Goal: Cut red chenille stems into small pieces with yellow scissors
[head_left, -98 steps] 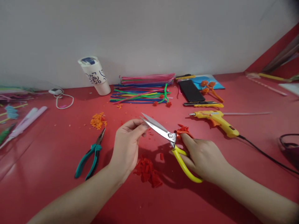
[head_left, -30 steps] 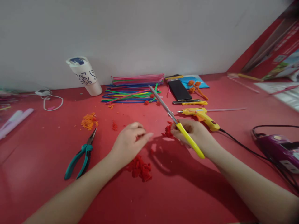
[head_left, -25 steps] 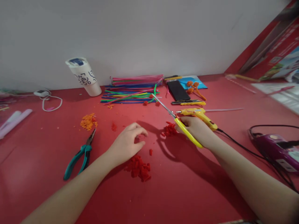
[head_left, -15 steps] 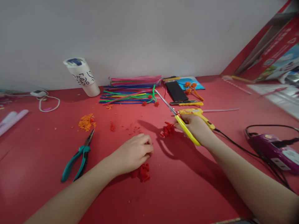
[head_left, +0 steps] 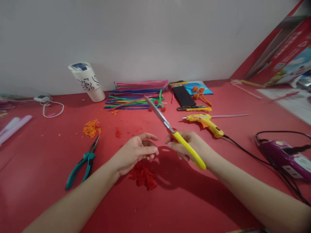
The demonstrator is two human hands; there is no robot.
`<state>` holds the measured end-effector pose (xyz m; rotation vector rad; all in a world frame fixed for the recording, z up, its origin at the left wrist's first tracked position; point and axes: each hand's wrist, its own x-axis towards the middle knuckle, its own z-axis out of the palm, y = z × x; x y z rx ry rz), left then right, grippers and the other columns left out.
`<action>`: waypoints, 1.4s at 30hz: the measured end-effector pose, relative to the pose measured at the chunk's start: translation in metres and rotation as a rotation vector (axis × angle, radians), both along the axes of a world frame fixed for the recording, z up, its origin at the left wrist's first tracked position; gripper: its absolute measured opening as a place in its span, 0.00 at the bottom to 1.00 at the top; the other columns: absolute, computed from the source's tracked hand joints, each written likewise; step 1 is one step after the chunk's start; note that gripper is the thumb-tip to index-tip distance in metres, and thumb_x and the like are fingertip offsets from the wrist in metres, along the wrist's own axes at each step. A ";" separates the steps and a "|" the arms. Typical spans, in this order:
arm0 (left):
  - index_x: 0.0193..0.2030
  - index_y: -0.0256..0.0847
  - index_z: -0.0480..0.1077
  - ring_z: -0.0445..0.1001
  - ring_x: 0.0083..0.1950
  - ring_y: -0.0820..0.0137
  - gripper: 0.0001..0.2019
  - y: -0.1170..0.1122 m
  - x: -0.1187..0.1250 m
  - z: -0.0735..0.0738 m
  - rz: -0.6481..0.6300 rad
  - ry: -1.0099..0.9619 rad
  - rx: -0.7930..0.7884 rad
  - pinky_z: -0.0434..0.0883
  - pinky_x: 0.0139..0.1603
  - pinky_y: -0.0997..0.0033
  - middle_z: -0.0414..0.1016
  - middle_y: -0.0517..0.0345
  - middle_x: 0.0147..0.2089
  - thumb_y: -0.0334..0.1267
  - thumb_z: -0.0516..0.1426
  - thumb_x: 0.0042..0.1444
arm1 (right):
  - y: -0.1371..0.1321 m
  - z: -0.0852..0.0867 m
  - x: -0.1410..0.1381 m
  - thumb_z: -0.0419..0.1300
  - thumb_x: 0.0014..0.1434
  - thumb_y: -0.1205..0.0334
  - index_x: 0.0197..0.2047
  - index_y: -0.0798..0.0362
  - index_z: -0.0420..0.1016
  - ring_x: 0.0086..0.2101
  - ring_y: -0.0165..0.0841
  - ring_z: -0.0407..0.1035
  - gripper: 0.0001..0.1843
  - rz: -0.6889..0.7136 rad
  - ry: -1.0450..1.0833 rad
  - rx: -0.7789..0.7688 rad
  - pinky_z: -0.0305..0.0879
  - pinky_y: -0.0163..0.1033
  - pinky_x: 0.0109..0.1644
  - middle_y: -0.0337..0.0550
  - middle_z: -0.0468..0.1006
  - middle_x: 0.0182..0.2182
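Note:
My right hand (head_left: 190, 145) holds a pair of scissors (head_left: 187, 149) with yellow handles, closed blades pointing up and to the left. A bit of red shows by its fingers, partly hidden. Facing it across a small gap is my left hand (head_left: 138, 149), its thumb and fingers apart with nothing visible between them. Under and just in front of the left hand lies a pile of short red fuzzy pieces (head_left: 145, 178). Smaller red scraps (head_left: 118, 132) are scattered beyond that hand.
Teal-handled pliers (head_left: 85, 161) and orange clippings (head_left: 91, 128) lie left. Behind are a tumbler (head_left: 88, 82), pipe cleaners (head_left: 136, 97), a phone (head_left: 184, 96) and a utility knife (head_left: 194, 108). On the right, a yellow glue gun (head_left: 206, 123) has its cord running toward a purple power strip (head_left: 284, 158).
My right hand has come left and nearer with the scissors. The red pieces beside it now show in the pile by my left hand, whose fingers have spread.

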<state>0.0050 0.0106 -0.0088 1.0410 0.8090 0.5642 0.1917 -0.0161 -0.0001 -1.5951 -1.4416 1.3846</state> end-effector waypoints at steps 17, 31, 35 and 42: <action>0.39 0.40 0.68 0.67 0.28 0.75 0.14 0.001 -0.002 -0.001 0.035 0.142 0.216 0.62 0.30 0.75 0.68 0.61 0.27 0.28 0.56 0.42 | -0.006 0.000 -0.021 0.53 0.46 0.64 0.25 0.53 0.60 0.14 0.20 0.53 0.03 0.106 0.020 0.066 0.48 0.27 0.17 0.27 0.57 0.13; 0.27 0.39 0.72 0.67 0.35 0.70 0.03 -0.010 0.012 0.004 0.011 0.373 0.623 0.63 0.39 0.69 0.67 0.57 0.33 0.34 0.57 0.45 | -0.008 0.001 -0.017 0.53 0.48 0.61 0.25 0.53 0.61 0.14 0.20 0.52 0.05 0.087 0.005 0.060 0.47 0.28 0.17 0.27 0.56 0.13; 0.25 0.38 0.71 0.66 0.30 0.73 0.04 -0.009 0.011 0.003 0.090 0.278 0.395 0.62 0.33 0.73 0.67 0.60 0.28 0.35 0.58 0.44 | -0.005 0.000 -0.013 0.54 0.49 0.57 0.25 0.53 0.60 0.16 0.21 0.52 0.09 0.072 -0.010 0.094 0.48 0.29 0.19 0.28 0.56 0.14; 0.25 0.37 0.71 0.65 0.25 0.79 0.07 -0.005 0.006 0.004 0.433 -0.010 -0.017 0.61 0.28 0.78 0.69 0.63 0.24 0.33 0.63 0.36 | 0.001 -0.002 0.000 0.56 0.47 0.51 0.24 0.53 0.60 0.22 0.24 0.52 0.15 0.080 -0.334 0.309 0.49 0.30 0.23 0.32 0.58 0.19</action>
